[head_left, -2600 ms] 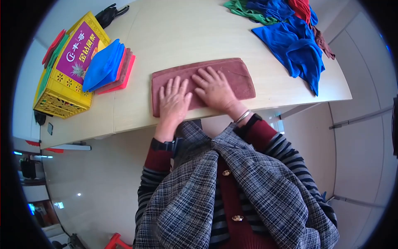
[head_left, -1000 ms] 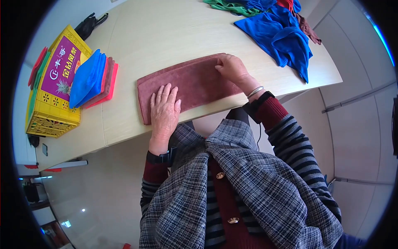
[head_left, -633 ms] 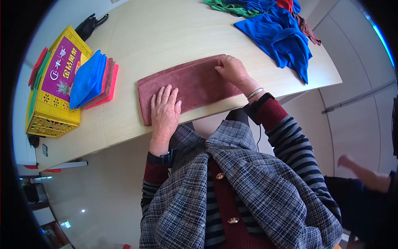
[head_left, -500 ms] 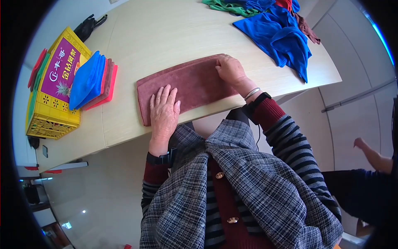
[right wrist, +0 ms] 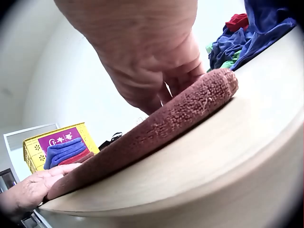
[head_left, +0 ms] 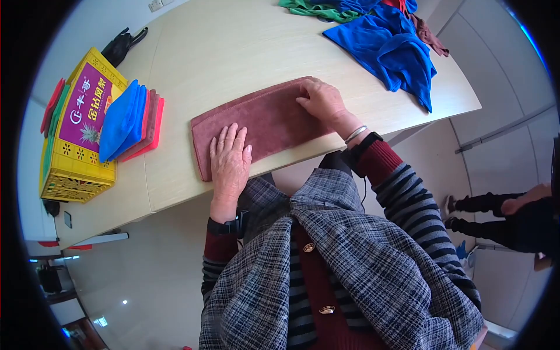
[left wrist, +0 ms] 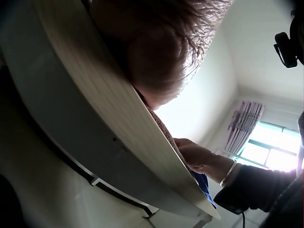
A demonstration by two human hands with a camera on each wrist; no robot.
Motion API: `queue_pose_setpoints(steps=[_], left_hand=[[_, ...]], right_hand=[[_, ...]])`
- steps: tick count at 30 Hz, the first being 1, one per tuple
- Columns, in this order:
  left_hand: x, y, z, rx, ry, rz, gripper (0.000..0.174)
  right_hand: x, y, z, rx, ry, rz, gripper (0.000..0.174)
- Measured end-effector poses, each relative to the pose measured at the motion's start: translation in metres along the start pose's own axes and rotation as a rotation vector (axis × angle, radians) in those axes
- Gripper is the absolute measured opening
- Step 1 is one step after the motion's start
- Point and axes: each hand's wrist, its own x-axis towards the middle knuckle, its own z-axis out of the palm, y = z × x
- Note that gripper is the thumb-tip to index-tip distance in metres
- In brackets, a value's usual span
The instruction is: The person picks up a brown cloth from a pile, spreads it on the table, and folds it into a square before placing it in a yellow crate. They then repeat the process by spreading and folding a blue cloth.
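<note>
A folded brown cloth (head_left: 274, 119) lies flat on the table (head_left: 227, 46), along its near edge. The left hand (head_left: 230, 166) lies flat on the cloth's near left part, fingers straight and slightly spread, pointing to the far side; the cloth is under the fingers, and its left end shows beyond them. The right hand (head_left: 325, 102) is at the far right corner, its fingers bent down to the cloth and its thumb pointing left over the top. The right wrist view shows those fingers reaching down behind the cloth's thick near edge, which hides the tips, so I cannot tell whether they pinch it. Between the hands the middle of the cloth is uncovered.

To the left stands a yellow crate (head_left: 79, 178), with folded blue cloths (head_left: 119, 125) and a red cloth (head_left: 156, 134) leaning in a stack against its right side. A black bag (head_left: 121, 48) lies on the far side of the crate. At the far right is a loose blue heap (head_left: 388, 49), with a green cloth (head_left: 321, 8) at its left.
</note>
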Motion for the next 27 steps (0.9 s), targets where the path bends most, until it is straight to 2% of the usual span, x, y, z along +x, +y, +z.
queue_pose_setpoints(steps=[2,3,5,6,7,10,13,14,17,19,22,23,26,27], left_hand=[[0.000,-0.001,-0.001,0.007,0.030,0.017,0.042],[-0.002,-0.006,-0.004,0.014,0.032,0.017,0.042],[-0.006,-0.025,-0.012,-0.220,0.171,-0.127,0.040],[-0.006,-0.033,-0.019,-0.334,0.240,-0.199,0.040],[-0.006,-0.041,-0.026,-0.321,0.238,-0.201,0.040],[0.000,-0.061,-0.050,0.186,-0.099,-0.714,0.040],[0.010,-0.069,-0.039,0.071,-0.157,-0.685,0.040],[0.012,-0.070,-0.036,0.006,-0.189,-0.662,0.041],[0.018,-0.070,-0.029,-0.099,-0.150,-0.680,0.038],[0.021,-0.072,-0.021,-0.155,-0.133,-0.675,0.037],[0.017,-0.085,-0.010,-1.086,0.097,-0.758,0.025],[0.016,-0.092,-0.010,-1.086,0.091,-0.749,0.025],[0.010,-0.107,-0.022,-1.766,-0.035,-1.034,0.029],[0.009,-0.108,-0.025,-1.759,-0.044,-1.030,0.029]], right_hand=[[0.001,0.001,0.000,-0.041,0.001,-0.013,0.012],[0.001,0.006,-0.001,-0.063,0.069,0.019,0.012],[0.005,0.014,-0.001,-0.104,0.208,0.083,0.012],[0.007,0.006,-0.005,-0.093,0.211,0.079,0.012],[0.007,-0.001,-0.009,-0.095,0.181,0.071,0.014],[-0.002,-0.023,-0.008,-0.087,0.117,0.049,0.019],[-0.003,-0.054,0.011,-0.199,-0.051,-0.216,0.035],[-0.006,-0.059,0.021,-0.187,-0.045,-0.221,0.035],[-0.016,-0.066,0.049,-0.291,-0.043,-0.263,0.055],[-0.017,-0.065,0.058,-0.288,-0.064,-0.242,0.058],[-0.022,-0.066,0.061,-0.287,-0.125,-0.197,0.065],[-0.022,-0.066,0.059,-0.289,-0.131,-0.200,0.065],[-0.023,-0.068,0.057,-0.286,-0.137,-0.194,0.065],[-0.023,-0.070,0.057,-0.286,-0.148,-0.196,0.065]])
